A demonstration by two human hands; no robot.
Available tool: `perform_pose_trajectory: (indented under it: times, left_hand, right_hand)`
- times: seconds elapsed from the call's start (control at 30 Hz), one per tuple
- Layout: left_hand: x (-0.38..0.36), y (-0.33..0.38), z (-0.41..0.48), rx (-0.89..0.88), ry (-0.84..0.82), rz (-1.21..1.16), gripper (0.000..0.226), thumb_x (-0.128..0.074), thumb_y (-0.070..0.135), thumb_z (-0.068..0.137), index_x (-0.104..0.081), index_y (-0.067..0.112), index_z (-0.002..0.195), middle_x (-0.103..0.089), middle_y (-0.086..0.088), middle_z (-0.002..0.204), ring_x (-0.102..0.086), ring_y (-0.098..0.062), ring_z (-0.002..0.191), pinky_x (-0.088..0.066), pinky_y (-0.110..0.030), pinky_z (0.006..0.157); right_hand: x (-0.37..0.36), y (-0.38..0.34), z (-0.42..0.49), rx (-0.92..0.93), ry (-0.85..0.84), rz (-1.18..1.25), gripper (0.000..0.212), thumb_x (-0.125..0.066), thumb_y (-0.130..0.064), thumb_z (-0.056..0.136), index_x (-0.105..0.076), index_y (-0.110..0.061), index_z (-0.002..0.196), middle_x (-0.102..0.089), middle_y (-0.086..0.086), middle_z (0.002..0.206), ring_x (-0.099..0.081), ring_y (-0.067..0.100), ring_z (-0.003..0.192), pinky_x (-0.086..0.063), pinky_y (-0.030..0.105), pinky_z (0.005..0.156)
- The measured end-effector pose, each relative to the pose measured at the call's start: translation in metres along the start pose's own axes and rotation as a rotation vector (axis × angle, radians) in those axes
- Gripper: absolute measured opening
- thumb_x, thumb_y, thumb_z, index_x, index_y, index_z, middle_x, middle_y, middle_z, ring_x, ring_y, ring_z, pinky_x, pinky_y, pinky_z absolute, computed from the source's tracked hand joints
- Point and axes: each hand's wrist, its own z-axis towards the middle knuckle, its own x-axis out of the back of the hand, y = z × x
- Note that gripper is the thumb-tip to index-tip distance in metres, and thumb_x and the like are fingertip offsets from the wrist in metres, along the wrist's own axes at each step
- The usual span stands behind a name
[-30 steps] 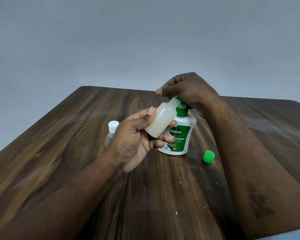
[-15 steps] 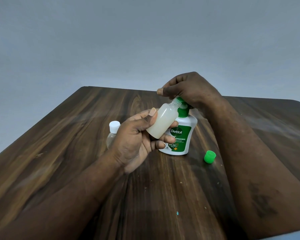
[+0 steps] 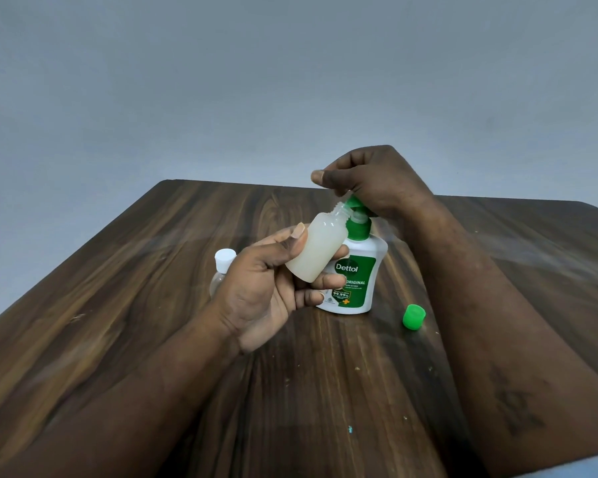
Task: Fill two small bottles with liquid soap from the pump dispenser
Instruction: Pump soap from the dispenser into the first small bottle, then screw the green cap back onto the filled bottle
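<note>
Nearest to us, both forearms reach over the dark wooden table, the left forearm from the lower left and the right forearm along the right side. Between them a teal speck lies on the wood.

Further in, the left hand holds a small bottle above the table. The thumb lies along its upper side and the fingers curl under it. We see the bottle uncapped and tilted, with its threaded neck pointing up and to the right. Pale, milky soap fills most of it. Its mouth sits just beside the green spout; we cannot tell whether the two touch.

To the right of that hand, a green cap rests on the table, near the dispenser but apart from it. Partly hidden behind the left hand stands a second bottle, clear and upright, closed with a white cap.

The dispenser stands upright on the table just behind the held bottle. It is white with a green label. The right hand sits on top of its pump, fingers curled down over the green head and thumb pointing left.

Beyond the far edge of the table rises a plain grey wall.
</note>
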Motion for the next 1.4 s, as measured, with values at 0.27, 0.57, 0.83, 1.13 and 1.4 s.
perform_pose_trajectory:
  times: [0.27, 0.57, 0.83, 1.13, 1.4]
  left_hand:
    - [0.005, -0.002, 0.000, 0.025, -0.036, 0.022, 0.045, -0.057, 0.032, 0.097, -0.060, 0.013, 0.138, -0.074, -0.014, 0.124, -0.066, -0.015, 0.056, -0.046, -0.021, 0.045]
    - [0.014, -0.010, 0.005, -0.031, -0.012, 0.034, 0.051, -0.068, 0.030, 0.093, -0.062, 0.015, 0.141, -0.063, -0.021, 0.132, -0.050, -0.007, 0.052, -0.040, -0.019, 0.048]
    - [0.010, -0.008, -0.004, -0.129, 0.063, 0.139, 0.053, -0.069, 0.021, 0.091, -0.058, 0.014, 0.142, -0.074, -0.013, 0.114, -0.066, -0.015, 0.055, -0.052, -0.020, 0.047]
    - [0.001, -0.009, -0.022, -0.197, 0.167, 0.312, 0.043, -0.066, 0.009, 0.098, -0.054, 0.012, 0.139, -0.077, -0.011, 0.106, -0.076, -0.024, 0.064, -0.061, -0.027, 0.051]
    - [-0.010, -0.030, -0.040, -0.295, 0.295, 0.775, 0.047, -0.084, 0.017, 0.087, -0.062, 0.029, 0.127, -0.071, 0.011, 0.121, -0.071, -0.009, 0.081, -0.056, -0.028, 0.062]
  right_hand:
    - [-0.004, -0.002, -0.001, 0.010, 0.044, 0.093, 0.044, -0.083, -0.053, 0.082, -0.076, -0.010, 0.086, -0.069, -0.007, 0.068, -0.056, 0.004, 0.049, -0.043, 0.024, 0.055]
    - [-0.002, 0.000, -0.008, -0.035, 0.114, 0.179, 0.055, -0.066, -0.071, 0.088, -0.082, -0.019, 0.090, -0.068, -0.008, 0.066, -0.063, 0.010, 0.061, -0.048, 0.028, 0.063]
    - [0.011, 0.014, -0.026, -0.022, 0.194, 0.111, 0.061, -0.057, -0.076, 0.091, -0.079, -0.019, 0.093, -0.068, -0.008, 0.067, -0.059, 0.005, 0.050, -0.046, 0.026, 0.058]
    - [0.029, 0.040, -0.075, -0.026, 0.224, 0.039, 0.054, -0.065, -0.065, 0.092, -0.072, -0.012, 0.086, -0.070, -0.003, 0.066, -0.060, 0.010, 0.056, -0.051, 0.038, 0.065]
    - [0.030, 0.074, -0.118, -0.090, 0.250, -0.297, 0.020, -0.077, -0.044, 0.087, -0.074, -0.025, 0.086, -0.073, -0.009, 0.079, -0.067, 0.008, 0.072, -0.051, 0.029, 0.066]
